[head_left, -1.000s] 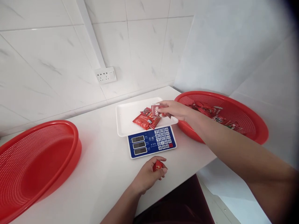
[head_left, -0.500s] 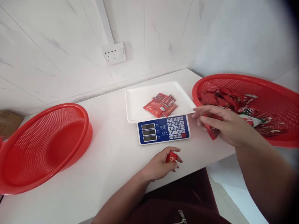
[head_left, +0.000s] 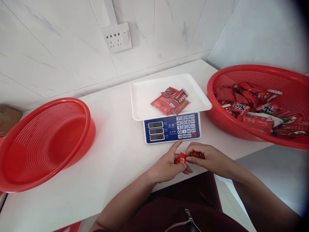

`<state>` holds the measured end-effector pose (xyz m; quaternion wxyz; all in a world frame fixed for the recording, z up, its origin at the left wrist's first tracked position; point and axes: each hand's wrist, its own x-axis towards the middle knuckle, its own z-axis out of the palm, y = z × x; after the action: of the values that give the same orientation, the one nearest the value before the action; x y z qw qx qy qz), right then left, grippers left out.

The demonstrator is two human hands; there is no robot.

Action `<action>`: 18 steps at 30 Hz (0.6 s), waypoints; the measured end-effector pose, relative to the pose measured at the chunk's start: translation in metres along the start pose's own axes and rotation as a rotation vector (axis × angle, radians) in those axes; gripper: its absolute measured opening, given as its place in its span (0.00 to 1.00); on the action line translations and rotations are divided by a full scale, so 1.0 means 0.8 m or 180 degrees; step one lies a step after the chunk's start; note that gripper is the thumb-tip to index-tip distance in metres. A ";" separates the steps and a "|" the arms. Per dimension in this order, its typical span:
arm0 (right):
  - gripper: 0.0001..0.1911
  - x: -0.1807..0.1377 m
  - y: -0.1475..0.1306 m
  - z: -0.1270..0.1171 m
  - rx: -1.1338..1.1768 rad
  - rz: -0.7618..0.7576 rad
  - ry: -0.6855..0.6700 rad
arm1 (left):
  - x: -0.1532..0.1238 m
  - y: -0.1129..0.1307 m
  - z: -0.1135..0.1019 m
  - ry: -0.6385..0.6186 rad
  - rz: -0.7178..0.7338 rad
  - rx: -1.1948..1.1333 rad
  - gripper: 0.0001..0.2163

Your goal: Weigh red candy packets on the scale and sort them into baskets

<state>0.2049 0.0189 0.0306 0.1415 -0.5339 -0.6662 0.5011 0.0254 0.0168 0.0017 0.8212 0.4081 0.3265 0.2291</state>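
Note:
My left hand (head_left: pixel 169 164) is closed around a small red snack packet (head_left: pixel 182 158), with the index finger stretched out toward the scale. Against it, my right hand (head_left: pixel 207 158) pinches another dark red snack packet (head_left: pixel 197 155). Both hands meet over the front of the table, just below the blue keypad of the digital scale (head_left: pixel 172 129). On the scale's white tray (head_left: pixel 145 104) lie several red snack packets (head_left: pixel 166 103) in a loose pile. The upper display reads about 0.056.
To the right stands a red perforated basket (head_left: pixel 256 69) filled with red snack packets (head_left: pixel 251 100). Another red basket (head_left: pixel 82 106), with nothing visible in it, is on the left. A brown cardboard box (head_left: pixel 9 119) sits behind it. A wall socket (head_left: pixel 118 38) is above the table (head_left: pixel 113 129).
My right hand has moved left from beside the right basket, carrying its red packet to my left hand. The view has shifted slightly.

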 end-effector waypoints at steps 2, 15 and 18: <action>0.14 0.000 0.001 -0.002 0.0011 -0.0022 0.0122 | 0.000 0.001 -0.001 0.0021 0.0059 -0.0109 0.34; 0.16 0.001 -0.002 -0.001 0.0330 0.0050 0.0115 | -0.004 0.006 -0.003 0.0592 0.0467 0.0801 0.15; 0.17 -0.010 -0.010 -0.012 0.0104 -0.0062 0.0470 | -0.002 0.005 -0.001 0.0526 0.0474 0.0664 0.18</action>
<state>0.2103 0.0176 0.0441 0.2038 -0.5605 -0.6509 0.4698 0.0231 0.0186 0.0049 0.7254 0.4941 0.3839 0.2870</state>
